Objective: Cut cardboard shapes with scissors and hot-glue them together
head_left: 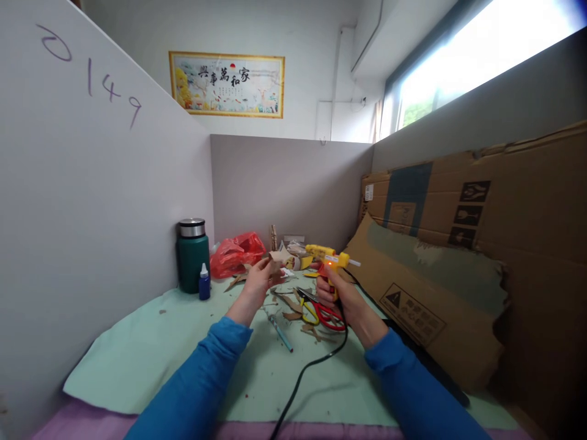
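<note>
My right hand (337, 286) is wrapped round the handle of a yellow hot glue gun (337, 260). An orange light glows on its side, a clear glue stick pokes out at its back, and its nozzle points left. In my left hand (259, 281) the fingers are closed on a cut cardboard piece (277, 256), held up near the nozzle; its full shape is hard to make out. Beneath the hands lie red-handled scissors (331, 318), yellow-handled scissors (310, 313) and a teal pen (279, 333), among cardboard scraps (292, 304).
A green flask (192, 260) and a small blue bottle (204, 286) stand at the left. Behind sits a red plastic bag (236, 253). Large cardboard sheets (440, 263) lean along the right side. The glue gun's black cord (305, 370) crosses the green mat (183, 366).
</note>
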`<state>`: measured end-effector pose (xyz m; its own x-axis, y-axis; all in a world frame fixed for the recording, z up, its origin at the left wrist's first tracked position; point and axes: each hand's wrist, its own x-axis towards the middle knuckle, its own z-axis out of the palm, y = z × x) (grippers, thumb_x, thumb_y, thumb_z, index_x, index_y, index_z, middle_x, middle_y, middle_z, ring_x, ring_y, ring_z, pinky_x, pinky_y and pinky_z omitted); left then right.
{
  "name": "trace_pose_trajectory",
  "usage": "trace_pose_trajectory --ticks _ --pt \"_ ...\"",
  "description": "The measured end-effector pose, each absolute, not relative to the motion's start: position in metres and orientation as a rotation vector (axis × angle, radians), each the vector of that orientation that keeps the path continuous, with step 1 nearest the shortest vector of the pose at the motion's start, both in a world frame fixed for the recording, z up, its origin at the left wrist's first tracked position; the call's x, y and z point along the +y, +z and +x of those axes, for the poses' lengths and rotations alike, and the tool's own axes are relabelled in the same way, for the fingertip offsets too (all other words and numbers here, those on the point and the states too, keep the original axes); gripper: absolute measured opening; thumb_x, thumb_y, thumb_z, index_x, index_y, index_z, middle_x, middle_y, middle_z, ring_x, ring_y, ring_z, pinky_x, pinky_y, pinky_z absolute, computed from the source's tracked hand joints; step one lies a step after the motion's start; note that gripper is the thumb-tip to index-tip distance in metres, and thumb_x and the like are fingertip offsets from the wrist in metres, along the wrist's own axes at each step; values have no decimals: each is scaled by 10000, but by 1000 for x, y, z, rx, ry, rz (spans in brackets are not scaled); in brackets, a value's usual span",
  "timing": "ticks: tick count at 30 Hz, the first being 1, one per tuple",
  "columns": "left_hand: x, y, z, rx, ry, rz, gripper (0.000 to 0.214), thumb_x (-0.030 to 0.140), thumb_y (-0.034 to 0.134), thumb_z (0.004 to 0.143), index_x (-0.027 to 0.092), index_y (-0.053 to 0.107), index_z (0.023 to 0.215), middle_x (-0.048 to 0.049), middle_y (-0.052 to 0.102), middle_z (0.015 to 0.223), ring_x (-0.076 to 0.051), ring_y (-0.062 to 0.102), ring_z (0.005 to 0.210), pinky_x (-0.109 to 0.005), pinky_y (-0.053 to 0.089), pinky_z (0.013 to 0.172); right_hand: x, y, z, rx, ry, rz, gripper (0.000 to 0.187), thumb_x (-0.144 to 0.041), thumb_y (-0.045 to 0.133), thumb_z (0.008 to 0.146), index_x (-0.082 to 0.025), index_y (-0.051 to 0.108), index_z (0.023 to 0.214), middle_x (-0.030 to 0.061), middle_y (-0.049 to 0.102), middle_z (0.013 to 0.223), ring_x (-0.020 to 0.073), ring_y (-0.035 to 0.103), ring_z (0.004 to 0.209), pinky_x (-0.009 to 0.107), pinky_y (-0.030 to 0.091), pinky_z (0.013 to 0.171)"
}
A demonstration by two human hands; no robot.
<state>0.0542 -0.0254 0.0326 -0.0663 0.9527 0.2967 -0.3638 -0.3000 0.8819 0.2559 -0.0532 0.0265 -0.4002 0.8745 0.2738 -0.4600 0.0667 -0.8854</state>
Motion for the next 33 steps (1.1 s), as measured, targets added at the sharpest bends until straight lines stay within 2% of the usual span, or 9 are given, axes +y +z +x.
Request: trace_pose_trajectory --ticks 4,9,14,20,26,33 --pt "-24 26 59 838 1574 1408 433 334 707 682 138 626 1059 -93 677 935 -175 636 727 -291 530 613 -61 28 256 -1409 1288 -390 310 -433 601 833 -192 565 1024 -81 409 570 41 359 414 171 282 392" --pt "-21 24 60 800 1575 1524 477 310 673 699 135 598 1136 -101 682 992 -193 643 789 -295 521 663 -60 23 256 -1612 1185 -474 312 -445 596 822 -183 585 991 -79 419 522 58 373 393 201 285 397" --pt "-26 32 59 756 1579 1506 505 326 689 690 127 585 1143 -123 670 1059 -226 639 873 -300 519 679 -55 17 254 -1737 1101 -617 316 -453 582 826 -189 598 999 -84 417 420 68 339 345 210 252 380" --pt "-25 33 56 741 1665 1361 514 367 714 663 136 604 1108 -120 659 1067 -204 632 825 -306 523 667 -52 17 253 -1720 1048 -763 333 -483 592 806 -188 608 960 -81 411 396 71 337 320 210 251 360" --pt "-22 32 51 665 1654 1181 532 384 760 608 121 606 1044 -120 665 975 -157 617 684 -339 528 663 -54 20 253 -1619 1002 -746 299 -455 606 802 -192 617 943 -70 444 434 74 370 351 208 298 371" --pt "-32 34 61 661 1538 1498 500 300 671 717 161 590 1190 -108 667 1077 -209 630 897 -287 507 725 -59 26 251 -1384 1006 -603 313 -396 681 754 -219 592 996 -26 581 641 74 446 430 218 372 414"
